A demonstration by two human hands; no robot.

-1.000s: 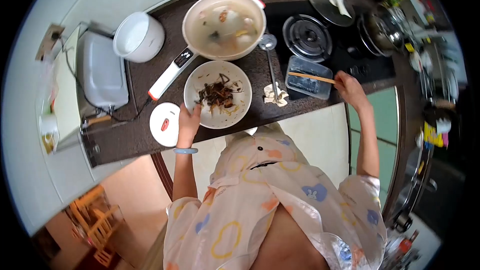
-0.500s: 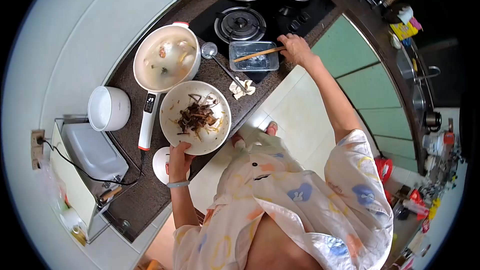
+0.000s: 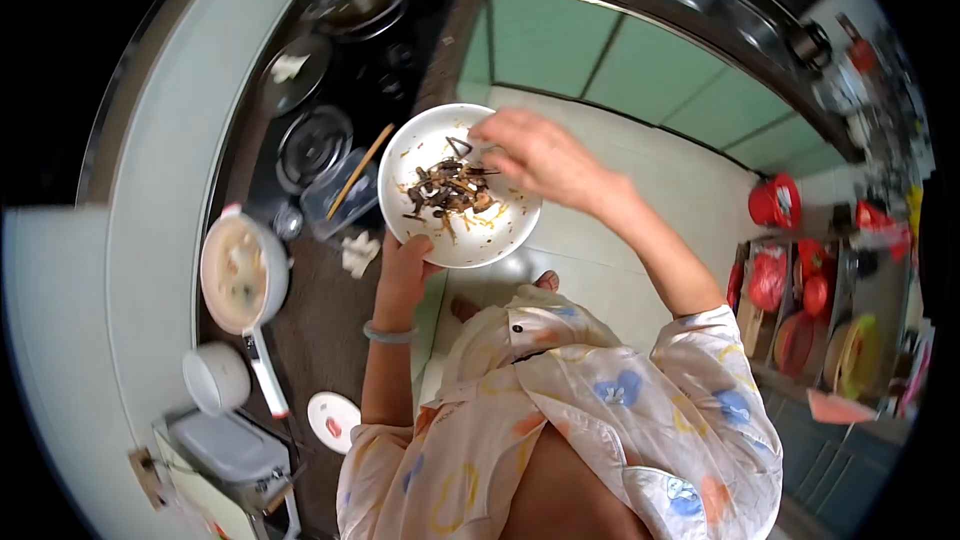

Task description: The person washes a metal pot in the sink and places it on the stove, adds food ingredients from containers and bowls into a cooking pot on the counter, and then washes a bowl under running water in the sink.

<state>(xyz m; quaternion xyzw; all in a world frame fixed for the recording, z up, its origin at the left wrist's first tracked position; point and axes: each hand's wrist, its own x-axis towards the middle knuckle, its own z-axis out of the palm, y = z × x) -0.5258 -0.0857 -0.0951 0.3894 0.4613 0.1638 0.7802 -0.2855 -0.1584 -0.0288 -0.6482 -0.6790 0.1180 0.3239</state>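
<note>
Bowl, round, white and glossy, containing dark brown shredded scraps; raised beside dark brown countertop, clasped at rim by left hand, thumb inside. Right hand, partly curled, blurred, over opposite rim; any hold impossible to tell.

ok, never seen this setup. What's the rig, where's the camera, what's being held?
No machine here: just a person's two bare hands. Every picture comes from one camera worn on the head, looking forward and down. The left hand holds a white bowl by its rim, with dark food scraps inside. The right hand is blurred over the bowl's edge; whether it holds anything is unclear. Along the counter and stove are a pot of cloudy liquid and a plastic box with chopsticks across it.
</note>
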